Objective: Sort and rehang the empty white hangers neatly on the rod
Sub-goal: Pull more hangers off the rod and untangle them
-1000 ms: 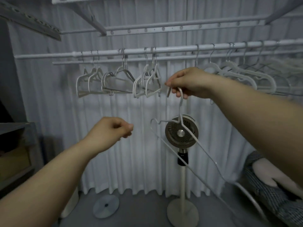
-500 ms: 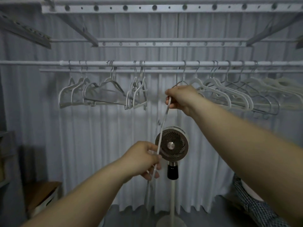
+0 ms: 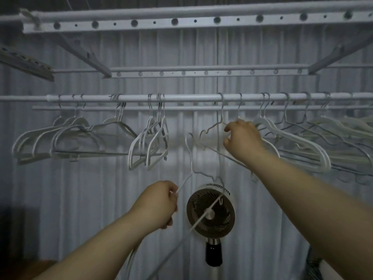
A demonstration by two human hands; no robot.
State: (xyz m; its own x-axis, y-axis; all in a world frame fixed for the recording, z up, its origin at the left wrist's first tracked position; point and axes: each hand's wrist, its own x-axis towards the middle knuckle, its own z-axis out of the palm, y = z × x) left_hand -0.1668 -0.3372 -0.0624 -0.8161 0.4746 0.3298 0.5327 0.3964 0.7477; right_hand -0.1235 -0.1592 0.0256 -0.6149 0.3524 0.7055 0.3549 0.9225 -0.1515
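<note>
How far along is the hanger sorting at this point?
Done: most white hangers hang on the rod, bunched in uneven clusters left and fanned right. In hand: the left hand grips a loose hanger, off the rod; the right hand is at a thin hanger hooked on it. Left: hang the loose one, even out the clusters.

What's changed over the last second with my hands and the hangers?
The left hand came up and gripped the loose hanger; the right hand let it go and reached to a hung hanger on the rod. The view tilted upward. The other hangers stayed hanging in their groups.
</note>
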